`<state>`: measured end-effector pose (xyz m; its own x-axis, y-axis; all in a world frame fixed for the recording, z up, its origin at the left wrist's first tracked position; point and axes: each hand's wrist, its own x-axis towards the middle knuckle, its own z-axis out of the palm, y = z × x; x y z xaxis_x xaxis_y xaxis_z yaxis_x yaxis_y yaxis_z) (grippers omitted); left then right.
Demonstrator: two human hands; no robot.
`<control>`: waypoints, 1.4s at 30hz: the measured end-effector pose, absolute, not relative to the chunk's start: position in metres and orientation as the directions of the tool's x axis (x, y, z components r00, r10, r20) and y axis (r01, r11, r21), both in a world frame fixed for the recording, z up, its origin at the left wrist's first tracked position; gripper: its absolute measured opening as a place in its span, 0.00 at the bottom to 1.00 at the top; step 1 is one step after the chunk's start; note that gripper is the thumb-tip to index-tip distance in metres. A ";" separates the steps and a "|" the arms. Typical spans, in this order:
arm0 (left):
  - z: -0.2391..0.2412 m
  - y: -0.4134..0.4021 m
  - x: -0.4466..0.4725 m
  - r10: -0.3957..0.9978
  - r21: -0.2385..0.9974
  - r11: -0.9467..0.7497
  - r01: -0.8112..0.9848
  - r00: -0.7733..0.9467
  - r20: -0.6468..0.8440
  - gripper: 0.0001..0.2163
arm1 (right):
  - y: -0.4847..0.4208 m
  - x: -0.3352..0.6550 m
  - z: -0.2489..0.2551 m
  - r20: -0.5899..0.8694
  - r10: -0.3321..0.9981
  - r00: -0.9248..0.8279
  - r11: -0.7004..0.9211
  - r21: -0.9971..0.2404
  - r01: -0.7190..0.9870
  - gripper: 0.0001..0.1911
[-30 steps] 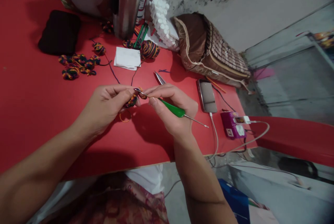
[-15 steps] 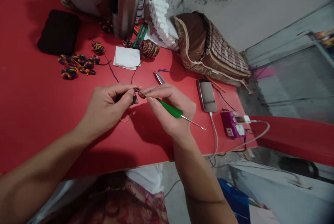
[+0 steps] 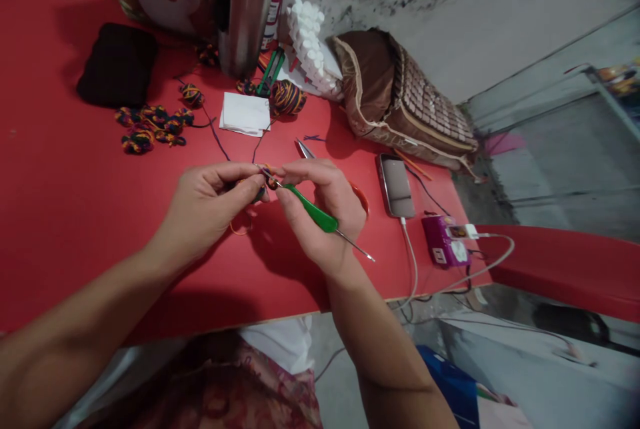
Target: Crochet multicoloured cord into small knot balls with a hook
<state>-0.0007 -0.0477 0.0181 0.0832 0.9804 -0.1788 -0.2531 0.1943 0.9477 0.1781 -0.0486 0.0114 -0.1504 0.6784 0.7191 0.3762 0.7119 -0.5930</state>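
Note:
My left hand [image 3: 207, 206] pinches a small piece of multicoloured crochet work [image 3: 260, 193], mostly hidden behind the fingers. In my right hand [image 3: 325, 206] is a crochet hook [image 3: 320, 218] with a green handle, its rear metal end pointing down to the right. The front tip of the hook meets the yarn at my left fingertips. Dark yarn strands run from the work toward a small yarn ball [image 3: 191, 94] and a larger yarn ball [image 3: 289, 97]. Scissors [image 3: 304, 148] lie partly under my right hand, their orange handle showing beside it.
On the red table [image 3: 65, 216] lie crocheted pieces [image 3: 150, 128], a black pouch [image 3: 117, 64], white paper [image 3: 245, 113] and a green cutter [image 3: 271, 71]. A steel flask [image 3: 247, 12] and brown bag [image 3: 400, 92] stand behind. To the right are a phone [image 3: 396, 186] and purple box [image 3: 445, 240] with cables.
My right hand has shifted slightly left and turned the crochet hook, whose rear end now sits lower and further left. More of the orange scissors handle shows. My left hand stays nearly still.

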 end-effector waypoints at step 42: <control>0.020 -0.034 -0.004 0.941 0.790 0.337 -0.512 0.153 -0.302 0.10 | -0.048 0.185 0.016 0.671 0.695 -0.259 0.719 -0.632 0.290 0.09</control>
